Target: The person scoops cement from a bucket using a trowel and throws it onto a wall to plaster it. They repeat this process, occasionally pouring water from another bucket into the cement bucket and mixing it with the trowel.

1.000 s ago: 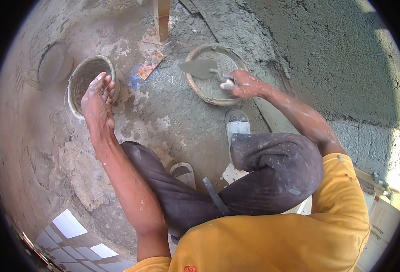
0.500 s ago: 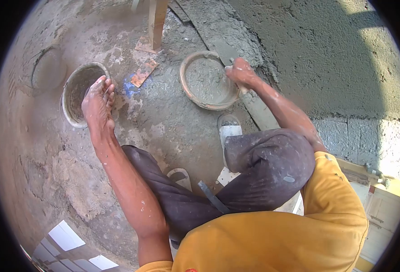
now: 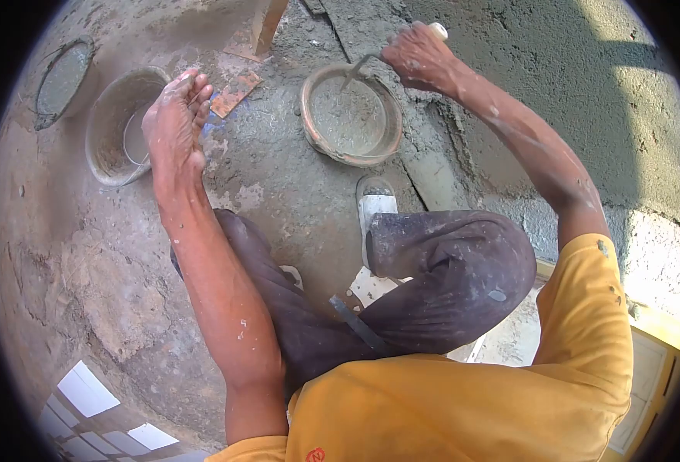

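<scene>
My right hand point(image 3: 421, 60) is closed around the handle of a trowel point(image 3: 438, 31). Its bent metal neck reaches down over the rim of a round pan point(image 3: 391, 146) holding wet grey mortar point(image 3: 348, 115). The trowel's blade is hard to make out there. My left hand point(image 3: 177, 115) is held palm up with its fingers stretched and slightly curled, nothing visible in them. It hovers in front of the right side of a bucket point(image 3: 97, 127) with a thin wire handle, hiding part of it.
A second bucket point(image 3: 66, 81) with grey contents stands at far left. A broken reddish tile piece point(image 3: 236, 94) and a wooden post point(image 3: 267, 27) are beyond the pan. Fresh grey plaster point(image 3: 540, 115) covers the wall at right, above bare blocks point(image 3: 540, 223). My sandalled foot point(image 3: 377, 204) is near the pan.
My right hand has moved up and away with the trowel, from the pan's right edge toward the plastered wall, and the trowel has turned. My left hand appears slightly higher in view.
</scene>
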A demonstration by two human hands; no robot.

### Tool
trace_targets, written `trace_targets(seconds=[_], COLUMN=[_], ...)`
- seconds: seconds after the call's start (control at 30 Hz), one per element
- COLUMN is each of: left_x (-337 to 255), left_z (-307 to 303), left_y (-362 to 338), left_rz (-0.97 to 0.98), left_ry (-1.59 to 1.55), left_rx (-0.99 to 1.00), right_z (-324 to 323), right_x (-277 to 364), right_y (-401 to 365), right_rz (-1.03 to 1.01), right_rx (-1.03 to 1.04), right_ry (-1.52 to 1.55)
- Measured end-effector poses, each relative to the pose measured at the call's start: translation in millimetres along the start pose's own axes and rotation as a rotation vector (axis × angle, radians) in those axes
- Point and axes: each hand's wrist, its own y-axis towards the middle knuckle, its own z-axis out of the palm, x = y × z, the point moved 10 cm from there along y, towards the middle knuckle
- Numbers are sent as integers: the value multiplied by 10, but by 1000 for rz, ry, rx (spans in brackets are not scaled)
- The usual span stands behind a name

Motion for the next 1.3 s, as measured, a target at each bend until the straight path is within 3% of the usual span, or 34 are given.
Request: trace_targets(seconds=[0.03, 0.13, 0.23, 0.27, 0.37, 0.47, 0.57, 0.67, 0.8, 0.9, 0.97, 1.03, 1.07, 1.1, 1.13, 1.2, 1.27, 1.3], left_x=[14, 1, -51, -71, -101, -60, -46, 24, 68, 112, 137, 186, 255, 310, 383, 552, 700, 815], left_z=[72, 104, 1, -70, -162, -112, -135, -59, -33, 1, 16, 79, 127, 244, 276, 405, 658, 763], left_y=[-34, -70, -95, -101, -99, -69, -33, 18, 62, 117, 141, 158, 247, 283, 289, 313, 217, 202], left_rz=[-4, -3, 17, 22, 24, 18, 8, -12, -30, -38, -31, -29, -32, -61, -96, -151, -180, -88], left_ry=[13, 36, 12, 4, -14, -9, -8, -15, 3, -18, -22, -30, -28, 0, 41, 126, 310, 452], left_rx=[13, 20, 5, -13, -47, -19, -27, -1, 6, 16, 36, 48, 71, 93, 97, 228, 420, 478], right_z=[-81, 344, 777, 415, 284, 546, 407, 613, 482, 598, 777, 249, 508, 656, 451, 424, 261, 179], right_x=[29, -11, -115, -42, -40, 25, -24, 117, -49, -248, -565, -572, -629, -537, -318, -25, -24, -19], right_y=[27, 366, 156, 185, 326, 186, 211, -69, -170, -720, -1171, -1435, -1726, -1930, -2012, -2179, -2161, -2125], right_rz=[-114, -112, 75, -48, -17, 99, 88, 156, 225, 398, 487, 749, 655, 673, 809, 1030, 964, 1021], right_rx=[-144, 44, 655, 420, 342, 691, 477, 748, 443, 823, 656, 811, 678, 826, 1092, 1135, 1078, 947], right_ry=[-54, -106, -147, -77, -169, -145, -45, 47, 75, 169, 307, 311, 307, 354, 594, 1072, 1121, 1238])
